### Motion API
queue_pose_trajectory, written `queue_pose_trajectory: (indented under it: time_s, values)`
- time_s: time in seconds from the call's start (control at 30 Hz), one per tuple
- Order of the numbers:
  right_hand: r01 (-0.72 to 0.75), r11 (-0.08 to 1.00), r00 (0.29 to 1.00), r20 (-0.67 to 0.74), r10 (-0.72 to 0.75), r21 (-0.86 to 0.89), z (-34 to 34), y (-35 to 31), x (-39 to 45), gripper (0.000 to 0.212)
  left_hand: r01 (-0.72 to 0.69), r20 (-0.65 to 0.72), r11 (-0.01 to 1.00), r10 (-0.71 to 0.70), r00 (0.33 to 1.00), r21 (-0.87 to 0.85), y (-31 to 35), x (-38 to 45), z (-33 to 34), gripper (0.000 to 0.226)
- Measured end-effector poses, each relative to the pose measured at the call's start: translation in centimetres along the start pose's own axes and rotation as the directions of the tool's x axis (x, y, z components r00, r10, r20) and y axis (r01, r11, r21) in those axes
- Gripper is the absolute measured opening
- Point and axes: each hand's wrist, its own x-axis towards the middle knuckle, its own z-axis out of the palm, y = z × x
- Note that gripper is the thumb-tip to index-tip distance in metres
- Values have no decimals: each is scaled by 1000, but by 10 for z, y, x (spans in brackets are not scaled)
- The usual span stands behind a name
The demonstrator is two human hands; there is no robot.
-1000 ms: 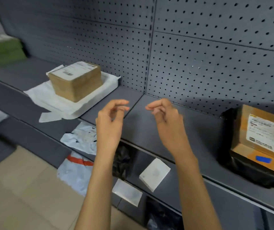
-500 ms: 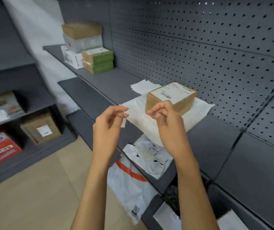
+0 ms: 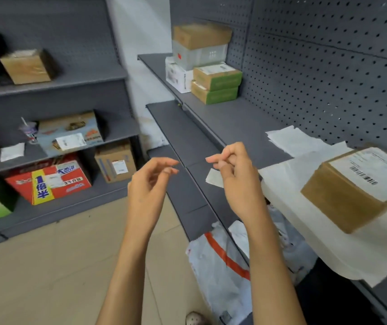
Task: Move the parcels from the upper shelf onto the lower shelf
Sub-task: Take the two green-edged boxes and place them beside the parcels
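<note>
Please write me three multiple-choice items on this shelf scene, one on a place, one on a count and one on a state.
1. What does the brown labelled box on the upper shelf rest on?
A. a white flat mailer
B. bare floor
C. a red carton

2. How many green-sided boxes are stacked by the pegboard?
A. five
B. two
C. none

3. What are the hands doing?
A. both carry a box
B. one pulls a bag
C. both are empty

Answers:
1 A, the white flat mailer spreads under it.
2 B, one lies on the other.
3 C, the left hand and right hand hold nothing.
</note>
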Motion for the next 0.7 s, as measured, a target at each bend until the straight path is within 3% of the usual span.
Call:
queue_pose_trajectory:
  time_s: [0.23,0.7]
  values:
    - [-6,1000,996,83,7,-9,45,4,75,27,-6,-24,1000,6,1000,13,-24,76,-7,23]
    - [-38,991,996,78,48,-130,82,22,250,35,-66,33,997,67,997,-33,-54,262,36,25]
